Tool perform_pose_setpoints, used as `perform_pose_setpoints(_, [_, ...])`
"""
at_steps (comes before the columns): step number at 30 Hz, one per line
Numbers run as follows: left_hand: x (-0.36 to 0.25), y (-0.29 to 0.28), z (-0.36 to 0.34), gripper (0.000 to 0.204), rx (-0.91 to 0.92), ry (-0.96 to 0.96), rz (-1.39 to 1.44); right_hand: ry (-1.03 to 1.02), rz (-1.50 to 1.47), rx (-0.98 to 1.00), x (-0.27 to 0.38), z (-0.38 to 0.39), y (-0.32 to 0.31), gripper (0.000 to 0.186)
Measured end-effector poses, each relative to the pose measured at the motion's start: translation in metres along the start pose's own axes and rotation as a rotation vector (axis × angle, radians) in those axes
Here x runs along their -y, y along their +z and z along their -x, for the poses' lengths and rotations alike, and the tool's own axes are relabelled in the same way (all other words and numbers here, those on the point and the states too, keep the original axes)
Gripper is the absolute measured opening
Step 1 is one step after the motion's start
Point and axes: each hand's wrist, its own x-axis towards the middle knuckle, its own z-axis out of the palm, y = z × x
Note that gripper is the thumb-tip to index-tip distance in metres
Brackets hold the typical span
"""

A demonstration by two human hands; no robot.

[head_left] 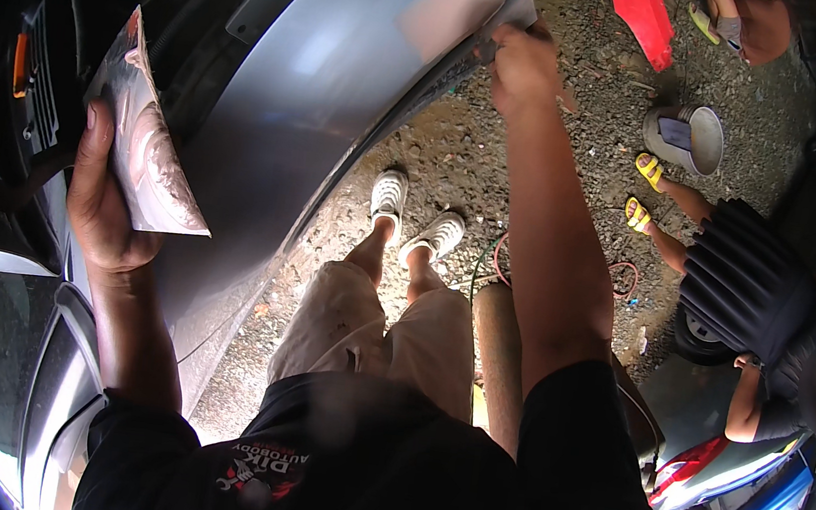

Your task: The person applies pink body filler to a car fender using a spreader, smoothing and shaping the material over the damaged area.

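Observation:
My left hand (pixel 110 206) grips a thin, pale board (pixel 130 135) from beneath, its thumb along the near edge. A thick smear of pinkish body filler (pixel 159 158) lies on that board. Past it curves a grey-blue car fender (pixel 280 99), and a dull pink filler patch (pixel 445 19) covers part of its far end. At the fender's outer edge, beside the patch, my right hand (pixel 526 72) is closed around a flat greyish spreader (pixel 521 8). The fingers hide most of the spreader. Whether its blade touches the panel I cannot tell.
A dark engine bay (pixel 55 43) opens on the left. Gravel (pixel 594 39) covers the ground. To the right are a bucket (pixel 708 143), a red panel (pixel 643 25), thin hoses (pixel 628 270) and a seated person in yellow sandals (pixel 639 216). Another person's foot (pixel 704 24) shows farther off.

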Motion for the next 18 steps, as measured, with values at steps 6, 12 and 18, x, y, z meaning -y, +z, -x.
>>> perform_pose_setpoints(6, [-0.001,-0.005,0.000,0.040,0.034,-0.009,0.012,-0.027,-0.060,0.018,-0.005,0.016,0.006,0.042])
perform_pose_setpoints(12, [0.000,-0.005,-0.002,0.040,0.034,-0.018,0.034,-0.022,-0.117,0.027,-0.007,0.033,0.011,0.037])
perform_pose_setpoints(18, [0.000,-0.006,-0.003,0.040,0.042,-0.041,0.058,-0.065,-0.123,0.002,-0.015,0.050,0.017,0.039])
